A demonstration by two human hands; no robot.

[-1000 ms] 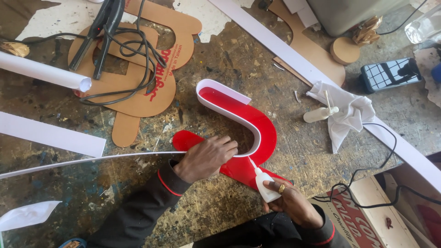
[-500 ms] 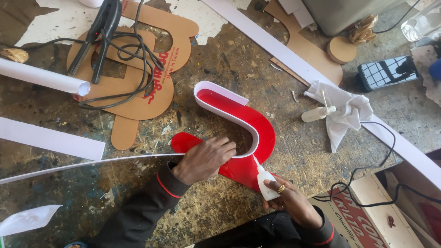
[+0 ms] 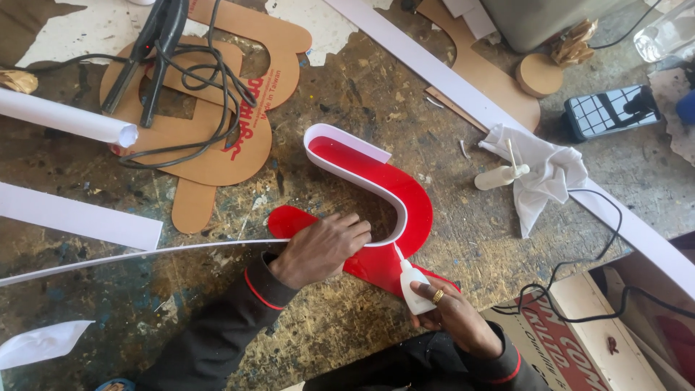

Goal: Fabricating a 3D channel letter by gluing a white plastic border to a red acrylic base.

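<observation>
The left hand (image 3: 322,250) is pressing the white strip (image 3: 145,253) against the red letter (image 3: 405,195), while the right hand (image 3: 452,311) is grasping a small glue bottle (image 3: 414,284).

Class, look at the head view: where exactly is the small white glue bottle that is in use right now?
The glue bottle sits low and right of centre, gripped in the right hand, its nozzle touching the white strip edging the red S-shaped letter.

Sign-making workshop. Scarred, paint-stained chipboard bench (image 3: 347,94). Red acrylic S-shaped letter (image 3: 376,181) with white edging strip (image 3: 130,253) mid-assembly. Cardboard letter templates (image 3: 217,145), white strip offcuts (image 3: 79,221), corded black tool (image 3: 156,51), small glue bottle (image 3: 415,286), rag (image 3: 543,181) scattered about.
</observation>
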